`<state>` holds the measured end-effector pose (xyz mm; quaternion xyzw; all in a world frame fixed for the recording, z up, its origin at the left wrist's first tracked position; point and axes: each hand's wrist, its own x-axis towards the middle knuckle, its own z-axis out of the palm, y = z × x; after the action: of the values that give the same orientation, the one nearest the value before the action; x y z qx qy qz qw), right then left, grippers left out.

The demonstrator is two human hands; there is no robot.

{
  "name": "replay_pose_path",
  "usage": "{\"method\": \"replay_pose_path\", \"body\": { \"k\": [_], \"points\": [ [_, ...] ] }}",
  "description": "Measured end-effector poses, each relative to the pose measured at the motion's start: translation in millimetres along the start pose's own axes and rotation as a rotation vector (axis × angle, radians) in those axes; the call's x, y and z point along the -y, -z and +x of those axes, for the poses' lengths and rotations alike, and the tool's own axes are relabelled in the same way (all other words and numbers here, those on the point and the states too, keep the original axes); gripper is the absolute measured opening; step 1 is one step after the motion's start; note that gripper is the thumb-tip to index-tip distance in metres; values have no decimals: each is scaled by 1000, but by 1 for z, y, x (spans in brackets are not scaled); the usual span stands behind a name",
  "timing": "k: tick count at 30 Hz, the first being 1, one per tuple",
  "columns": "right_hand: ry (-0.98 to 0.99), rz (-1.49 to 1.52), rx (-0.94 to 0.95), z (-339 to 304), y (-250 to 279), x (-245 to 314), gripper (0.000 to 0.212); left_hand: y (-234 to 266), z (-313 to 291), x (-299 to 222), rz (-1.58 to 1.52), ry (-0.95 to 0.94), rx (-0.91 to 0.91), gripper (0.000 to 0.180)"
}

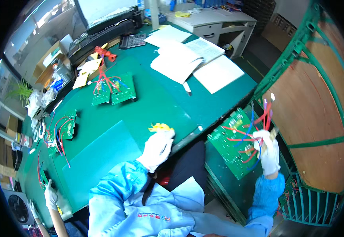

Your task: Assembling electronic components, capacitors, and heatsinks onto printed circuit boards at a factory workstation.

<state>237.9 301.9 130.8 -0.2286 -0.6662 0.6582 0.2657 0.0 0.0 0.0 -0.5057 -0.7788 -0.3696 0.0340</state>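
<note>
My left hand (pixel 157 149), in a white glove, rests by the table's near edge. Its fingers are closed on a crumpled yellow thing (pixel 161 127), perhaps a cloth. Off to the right, my gloved right hand (pixel 267 152) grips a bundle of red and blue wires (pixel 266 116). These wires belong to a large green circuit board (pixel 232 148), which lies tilted below the table edge, beside the hand. A small tan piece (pixel 273 133) shows at the right fingers; its kind is unclear.
Wired boards (pixel 124 90) stand on the green table (pixel 160 102), with more (pixel 67 128) at left. Papers (pixel 176 59) and a calculator (pixel 133 41) lie farther back. A green-framed rack (pixel 331 140) curves along the right. A co-worker's gloved hand (pixel 51 196) touches a board at lower left.
</note>
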Motion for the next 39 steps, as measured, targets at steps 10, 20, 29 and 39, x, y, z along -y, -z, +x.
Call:
{"method": "replay_pose_path", "body": {
  "k": [10, 20, 29, 39],
  "points": [
    [-48, -138, 497, 100, -286, 74, 25, 148, -29, 89, 161, -53, -637, 38],
    [-194, 18, 1117, 102, -500, 20, 26, 228, -116, 90, 563, 17, -667, 41],
    [907, -677, 735, 74, -486, -27, 31, 175, -110, 65, 587, -157, -516, 37],
    [-259, -139, -762, -98, -17, -166, 40, 80, -46, -12, 300, -338, -218, 36]
  ]
}}
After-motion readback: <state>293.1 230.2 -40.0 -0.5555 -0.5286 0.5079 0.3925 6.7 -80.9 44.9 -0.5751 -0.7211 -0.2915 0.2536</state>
